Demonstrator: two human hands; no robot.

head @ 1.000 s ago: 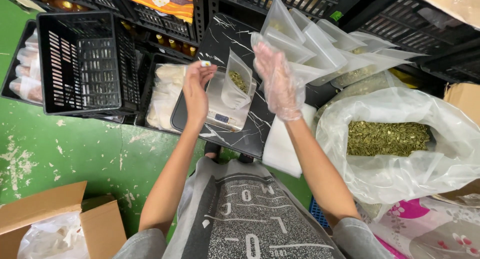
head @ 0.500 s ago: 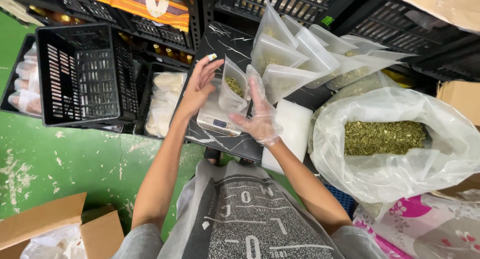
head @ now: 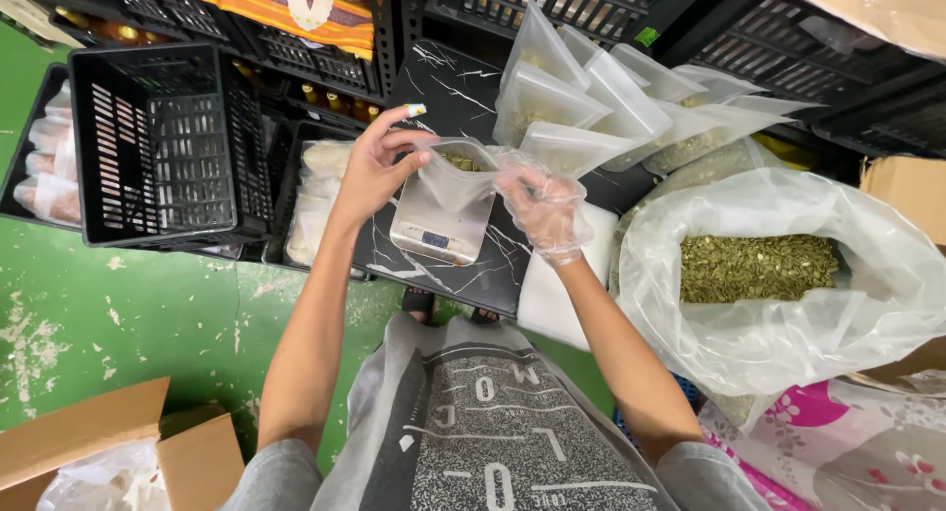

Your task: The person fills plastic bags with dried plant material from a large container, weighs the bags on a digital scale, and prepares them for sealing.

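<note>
Holding one pouch (head: pixel 455 179) — two hands, left hand (head: pixel 370 171), right hand (head: pixel 540 207)

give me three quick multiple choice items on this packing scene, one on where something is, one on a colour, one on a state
1. Where is the small pouch held?
A. above the scale
B. inside the black crate
C. on the floor

2. What colour is the floor?
A. grey
B. green
C. red

3. How is the big bag of seeds?
A. tied shut
B. open at the top
C. empty

Answers:
1 A: the left hand and the gloved right hand hold the pouch over the scale.
2 B: the painted floor is green, with worn patches.
3 B: the bag's mouth gapes and greenish seeds show inside.
</note>
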